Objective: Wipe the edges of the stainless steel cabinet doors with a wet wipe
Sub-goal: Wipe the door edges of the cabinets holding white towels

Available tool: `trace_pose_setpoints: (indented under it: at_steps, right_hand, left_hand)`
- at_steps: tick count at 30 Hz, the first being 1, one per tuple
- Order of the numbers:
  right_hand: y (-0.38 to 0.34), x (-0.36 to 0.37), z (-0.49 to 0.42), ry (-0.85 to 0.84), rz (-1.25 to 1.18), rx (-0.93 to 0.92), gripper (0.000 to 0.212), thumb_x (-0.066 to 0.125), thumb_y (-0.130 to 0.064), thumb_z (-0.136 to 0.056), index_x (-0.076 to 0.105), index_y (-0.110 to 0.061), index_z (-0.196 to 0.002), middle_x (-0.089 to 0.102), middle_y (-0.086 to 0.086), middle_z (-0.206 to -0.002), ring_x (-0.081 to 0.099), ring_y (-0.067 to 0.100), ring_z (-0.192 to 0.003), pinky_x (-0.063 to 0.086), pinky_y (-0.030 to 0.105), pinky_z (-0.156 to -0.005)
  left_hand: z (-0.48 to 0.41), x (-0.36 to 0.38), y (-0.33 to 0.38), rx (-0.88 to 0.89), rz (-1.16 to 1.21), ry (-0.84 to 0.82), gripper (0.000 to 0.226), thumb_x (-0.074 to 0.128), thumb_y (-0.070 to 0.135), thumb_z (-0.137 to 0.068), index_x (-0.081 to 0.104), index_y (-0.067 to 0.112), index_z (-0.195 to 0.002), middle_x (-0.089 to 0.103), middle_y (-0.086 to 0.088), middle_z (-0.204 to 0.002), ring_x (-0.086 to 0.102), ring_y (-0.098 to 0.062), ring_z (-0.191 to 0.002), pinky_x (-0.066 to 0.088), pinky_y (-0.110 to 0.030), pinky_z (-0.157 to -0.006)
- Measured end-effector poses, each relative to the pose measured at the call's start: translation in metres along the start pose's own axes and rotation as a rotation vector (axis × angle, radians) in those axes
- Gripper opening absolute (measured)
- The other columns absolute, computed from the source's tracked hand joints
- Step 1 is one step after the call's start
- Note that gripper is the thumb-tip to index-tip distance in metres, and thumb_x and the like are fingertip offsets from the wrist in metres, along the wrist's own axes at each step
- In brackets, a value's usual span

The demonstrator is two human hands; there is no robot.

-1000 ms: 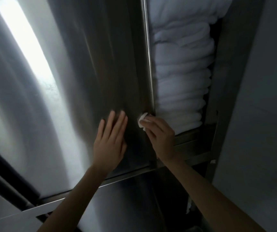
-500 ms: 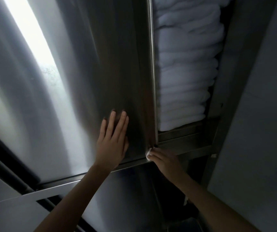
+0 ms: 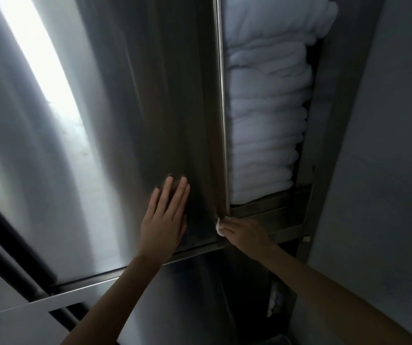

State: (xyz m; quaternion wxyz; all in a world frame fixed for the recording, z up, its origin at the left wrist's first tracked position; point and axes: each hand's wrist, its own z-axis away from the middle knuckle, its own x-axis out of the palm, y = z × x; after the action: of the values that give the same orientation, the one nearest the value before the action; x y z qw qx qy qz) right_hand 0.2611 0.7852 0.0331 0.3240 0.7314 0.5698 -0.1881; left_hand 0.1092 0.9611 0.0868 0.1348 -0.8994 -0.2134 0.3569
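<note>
Head view: our right hand (image 3: 244,232) pinches the wet wipe (image 3: 218,226) at the bottom of the door edge (image 3: 221,95), which runs upward. Our left hand (image 3: 162,227) rests flat, fingers straight, just beside.

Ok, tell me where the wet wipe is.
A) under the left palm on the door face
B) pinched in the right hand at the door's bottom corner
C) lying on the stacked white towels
B: the right hand pinches the wet wipe against the bottom corner of the cabinet door, while the left hand lies flat on the door face.
</note>
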Motion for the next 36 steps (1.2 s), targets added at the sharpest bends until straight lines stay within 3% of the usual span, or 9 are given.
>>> trace_pose_setpoints:
  at_steps: [4,6,8,14,22,25,28,31,36]
  right_hand:
    - [0.029,-0.054,-0.068,0.207,0.076,-0.011,0.022,0.054,-0.008,-0.09,0.075,-0.006,-0.091,0.073,0.011,-0.097,0.07,0.024,-0.088,0.059,0.033,-0.071]
    - [0.048,-0.085,-0.105,0.346,0.114,-0.012,0.016,0.061,-0.004,-0.086,0.074,-0.003,-0.094,0.072,0.012,-0.099,0.069,0.024,-0.091,0.057,0.034,-0.079]
    - [0.051,-0.087,-0.116,0.376,0.133,-0.008,0.015,0.062,-0.002,-0.085,0.075,-0.002,-0.094,0.072,0.013,-0.099,0.069,0.025,-0.091,0.056,0.034,-0.081]
    - [0.034,-0.065,-0.07,0.138,0.117,-0.113,0.013,0.067,-0.006,-0.076,0.076,-0.008,-0.086,0.074,0.009,-0.092,0.07,0.022,-0.083,0.055,0.029,-0.075]
    - [0.08,-0.143,-0.192,0.486,0.151,-0.022,0.015,0.061,0.0,-0.08,0.074,0.0,-0.088,0.072,0.014,-0.094,0.069,0.027,-0.085,0.056,0.035,-0.076]
    - [0.065,-0.122,-0.165,0.425,0.12,0.021,0.018,0.057,-0.005,-0.082,0.074,-0.002,-0.088,0.072,0.012,-0.095,0.068,0.026,-0.087,0.055,0.033,-0.077]
    - [0.071,-0.128,-0.162,0.322,0.134,-0.059,0.021,0.055,-0.007,-0.082,0.075,-0.004,-0.087,0.072,0.009,-0.091,0.068,0.025,-0.083,0.057,0.032,-0.069]
    - [0.099,-0.167,-0.221,0.403,0.158,-0.06,0.017,0.059,-0.006,-0.074,0.075,-0.006,-0.081,0.072,0.009,-0.086,0.068,0.026,-0.075,0.056,0.032,-0.065]
    - [0.122,-0.225,-0.306,0.59,0.184,0.003,0.011,0.068,0.002,-0.068,0.075,-0.002,-0.076,0.073,0.012,-0.083,0.068,0.029,-0.07,0.058,0.038,-0.059]
  left_hand:
    - [-0.001,0.0,0.001,-0.006,0.016,-0.002,0.068,0.039,0.03,-0.093,0.017,0.006,-0.152,0.001,-0.007,-0.163,0.001,-0.031,-0.15,0.006,-0.045,-0.121]
    - [-0.001,0.002,0.005,-0.016,0.005,-0.013,0.069,0.039,0.03,-0.092,0.016,0.005,-0.152,0.001,-0.008,-0.163,0.002,-0.032,-0.15,0.006,-0.046,-0.121]
    - [-0.001,0.002,0.008,-0.021,0.0,-0.021,0.069,0.04,0.03,-0.092,0.017,0.004,-0.153,0.005,-0.009,-0.163,0.005,-0.034,-0.15,0.008,-0.047,-0.121]
    - [-0.003,-0.003,0.003,-0.002,-0.006,-0.044,0.067,0.038,0.031,-0.092,0.021,0.006,-0.152,0.005,-0.008,-0.163,0.006,-0.03,-0.15,0.006,-0.044,-0.121]
    - [-0.037,-0.046,-0.009,-0.066,0.076,0.02,0.067,0.041,0.035,-0.09,0.025,0.012,-0.151,0.017,-0.007,-0.161,0.007,-0.028,-0.15,0.014,-0.054,-0.117]
    - [-0.07,-0.065,-0.018,-0.08,0.073,0.042,0.069,0.045,0.038,-0.09,0.027,0.011,-0.151,0.021,-0.009,-0.16,0.012,-0.03,-0.149,0.018,-0.057,-0.115]
    - [-0.082,-0.066,-0.027,-0.062,0.024,0.021,0.082,0.07,0.039,-0.083,0.032,0.011,-0.15,0.022,-0.01,-0.16,0.014,-0.032,-0.148,0.018,-0.059,-0.114]
    - [-0.081,-0.062,-0.032,-0.055,-0.008,-0.04,0.103,0.083,0.039,-0.068,0.03,0.011,-0.151,0.021,-0.01,-0.16,0.015,-0.033,-0.148,0.018,-0.059,-0.113]
    - [-0.081,-0.061,-0.033,-0.043,-0.029,-0.005,0.108,0.086,0.042,-0.063,0.029,0.013,-0.15,0.025,-0.009,-0.159,0.019,-0.032,-0.146,0.017,-0.056,-0.113]
